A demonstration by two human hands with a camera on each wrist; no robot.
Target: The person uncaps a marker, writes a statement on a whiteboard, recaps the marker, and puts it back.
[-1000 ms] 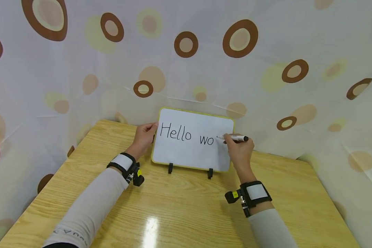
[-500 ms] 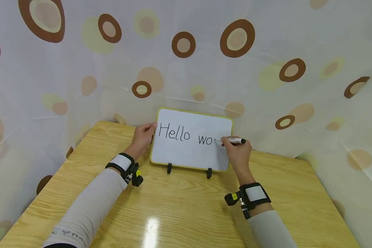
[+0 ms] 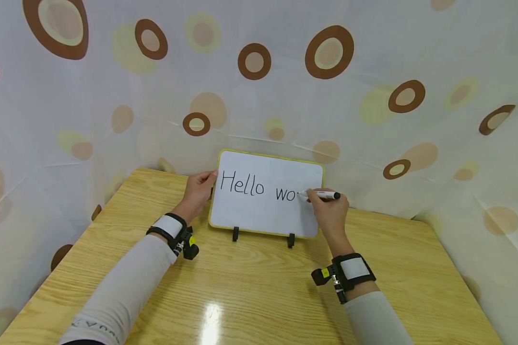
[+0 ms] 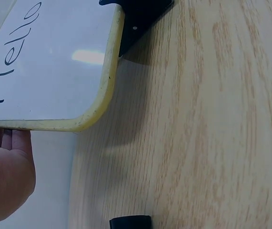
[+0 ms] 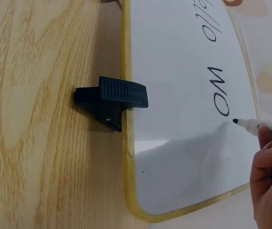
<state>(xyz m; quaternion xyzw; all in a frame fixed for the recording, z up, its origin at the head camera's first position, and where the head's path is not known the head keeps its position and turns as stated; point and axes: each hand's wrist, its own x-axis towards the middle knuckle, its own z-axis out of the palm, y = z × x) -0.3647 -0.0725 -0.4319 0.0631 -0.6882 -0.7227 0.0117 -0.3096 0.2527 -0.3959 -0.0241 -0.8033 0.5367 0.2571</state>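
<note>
A whiteboard (image 3: 259, 215) with a yellow rim leans back on a black stand and bears the handwritten letters "Hello wo". My left hand (image 3: 197, 191) grips its left edge, the fingers behind the board as the left wrist view shows. In my right hand (image 3: 333, 215) a white marker (image 5: 269, 131) is pinched between thumb and fingers, its black cap end pointing right. The marker's dark tip is just right of the "o", at or very close to the board; whether it touches I cannot tell.
The black stand's two feet (image 3: 235, 234) hook over the board's lower rim. Underneath is a wooden table (image 3: 259, 287). A patterned curtain (image 3: 285, 105) hangs directly behind the board. Both wrists carry strapped cameras (image 3: 191, 247).
My right hand has moved slightly left and down, bringing the marker tip closer to the "o". The left hand keeps its hold, and the view has shifted a little.
</note>
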